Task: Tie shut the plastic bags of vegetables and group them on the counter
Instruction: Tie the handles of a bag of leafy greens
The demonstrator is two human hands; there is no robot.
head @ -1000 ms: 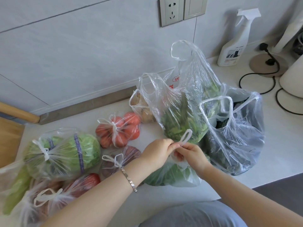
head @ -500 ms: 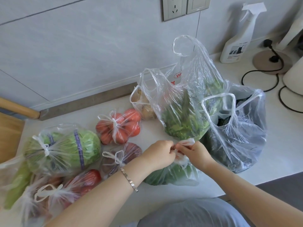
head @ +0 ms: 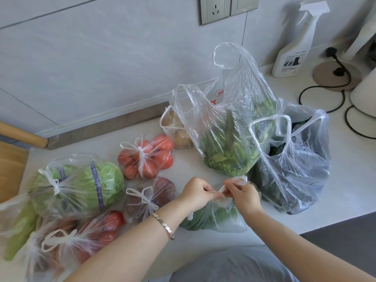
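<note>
Head view: a clear bag (head: 215,219) of green vegetables lies at the front edge of the counter (head: 345,176), its thin crinkled film gathered up into a twisted white neck. The left hand (head: 196,193) and right hand (head: 244,197) meet just above it, all fingers curled, each pinching the bag's handles (head: 240,179). One loop pokes up past the right hand. Knotted bags of tomatoes (head: 146,157) and cabbage (head: 79,186) lie to the left. Untied bags of lettuce (head: 225,147) and dark greens (head: 295,176) stand behind.
</note>
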